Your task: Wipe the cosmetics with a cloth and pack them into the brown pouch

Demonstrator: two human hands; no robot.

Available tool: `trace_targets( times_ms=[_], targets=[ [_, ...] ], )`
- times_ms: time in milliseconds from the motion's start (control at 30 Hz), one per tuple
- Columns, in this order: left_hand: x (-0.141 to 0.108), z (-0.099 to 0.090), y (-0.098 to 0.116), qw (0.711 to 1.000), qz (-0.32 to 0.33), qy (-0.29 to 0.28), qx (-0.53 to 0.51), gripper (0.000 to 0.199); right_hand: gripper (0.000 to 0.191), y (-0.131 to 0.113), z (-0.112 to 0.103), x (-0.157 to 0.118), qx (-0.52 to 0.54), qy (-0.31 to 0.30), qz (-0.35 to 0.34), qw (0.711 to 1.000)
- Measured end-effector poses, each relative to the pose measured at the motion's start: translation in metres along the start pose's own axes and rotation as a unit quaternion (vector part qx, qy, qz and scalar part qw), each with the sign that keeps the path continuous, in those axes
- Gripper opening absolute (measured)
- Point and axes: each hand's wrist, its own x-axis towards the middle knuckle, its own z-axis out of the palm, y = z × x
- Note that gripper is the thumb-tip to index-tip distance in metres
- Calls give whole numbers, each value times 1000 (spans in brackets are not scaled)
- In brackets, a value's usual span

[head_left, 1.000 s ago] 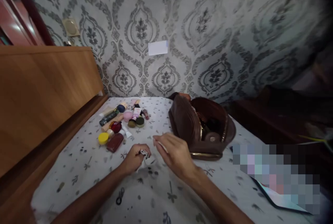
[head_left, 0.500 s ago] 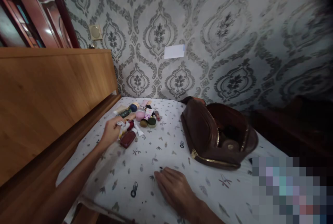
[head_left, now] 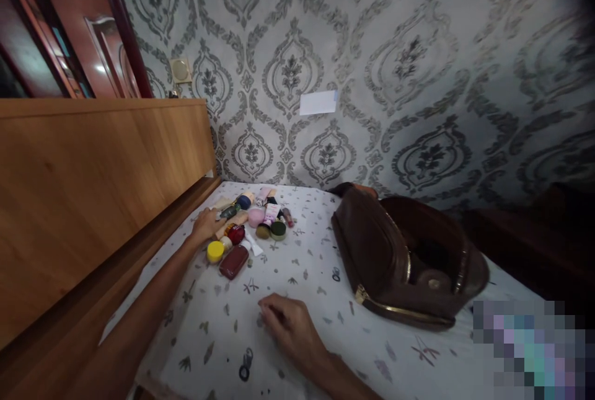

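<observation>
My left hand (head_left: 207, 225) reaches flat over the left side of a pile of small toiletries, fingers stretched out beside a dark green bottle (head_left: 229, 211); whether they touch it, I cannot tell. Close below lie a yellow-lidded jar (head_left: 215, 252), a dark red round item (head_left: 236, 234), a maroon case (head_left: 233, 262) and a white tube (head_left: 254, 244). A pink rounded item (head_left: 256, 217) and a dark green round container (head_left: 277, 230) form the pile's right part. My right hand (head_left: 290, 322) rests curled above the sheet, with nothing visible in it.
An unzipped brown leather bag (head_left: 372, 245) stands at right on the patterned sheet (head_left: 297, 263). Along the left runs a wooden board (head_left: 106, 164). The patterned wall (head_left: 288, 34) rises behind, with a white paper (head_left: 318, 103) on it.
My left hand has let go of a crumpled white thing and moved toward the green bottle. The yellow-lidded jar now shows fully. My right hand has shifted slightly left, and the view has tilted up.
</observation>
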Motion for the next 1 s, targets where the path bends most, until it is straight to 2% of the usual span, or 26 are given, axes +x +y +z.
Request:
trace_targets(
  times_ms=[167,400,467,567,667,767,900,1000],
  targets=[
    [10,7,-14,998,7,-33,-46,47,27,10,1,-5,25,-4,45,999],
    [25,-13,-38,989,21,-100,-103,47,27,5,-1,-5,8,-16,47,999],
    [29,-19,-44,990,11,-98,-102,48,26,5,-1,-5,8,-19,52,998],
    [38,-24,-43,994,-9,-54,-92,49,25,8,-1,-4,12,-22,55,998],
    [52,-22,-24,997,-18,-5,-69,36,25,10,0,-3,18,-24,53,998],
    [69,-15,8,999,4,9,-42,33,25,10,0,-2,13,-23,52,998],
    [92,1,54,999,53,-11,-8,36,24,13,0,-3,-4,-25,50,998],
    [105,13,76,997,55,-43,29,37,23,18,1,-4,-16,-28,37,999]
  ],
)
